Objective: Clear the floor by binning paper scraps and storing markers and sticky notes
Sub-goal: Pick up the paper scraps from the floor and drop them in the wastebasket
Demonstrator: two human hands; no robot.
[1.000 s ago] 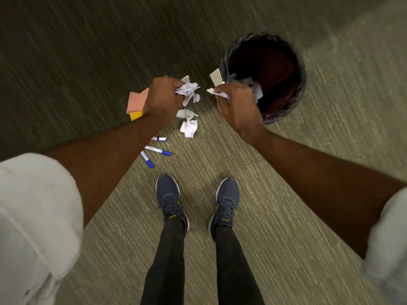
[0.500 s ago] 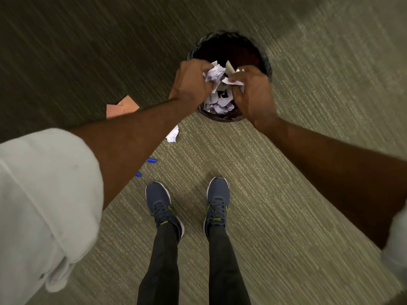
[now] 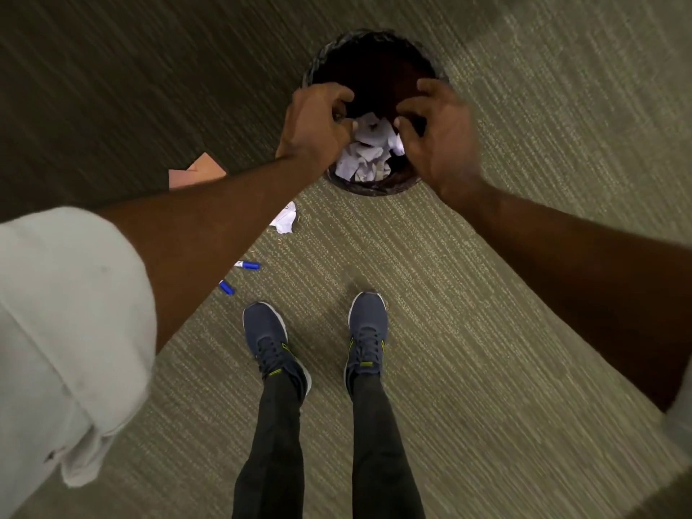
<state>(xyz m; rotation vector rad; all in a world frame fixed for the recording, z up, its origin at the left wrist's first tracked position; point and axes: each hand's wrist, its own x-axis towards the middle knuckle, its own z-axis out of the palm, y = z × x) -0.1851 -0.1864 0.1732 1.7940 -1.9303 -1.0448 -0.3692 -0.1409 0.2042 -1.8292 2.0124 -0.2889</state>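
Head view, L hand point(image 3: 318, 125) & R hand point(image 3: 438, 133) over bin point(image 3: 374, 187), fingers spread, empty, crumpled paper point(image 3: 369, 151) inside below them, one scrap point(image 3: 285, 219), markers point(image 3: 247, 264), sticky notes point(image 3: 196, 172) on carpet point(image 3: 486, 294) left of bin, open floor to the right.

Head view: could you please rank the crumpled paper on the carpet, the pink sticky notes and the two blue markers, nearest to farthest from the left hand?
From the left hand:
1. Crumpled paper, just below.
2. Pink sticky notes, to its left.
3. Blue markers, near the shoes.
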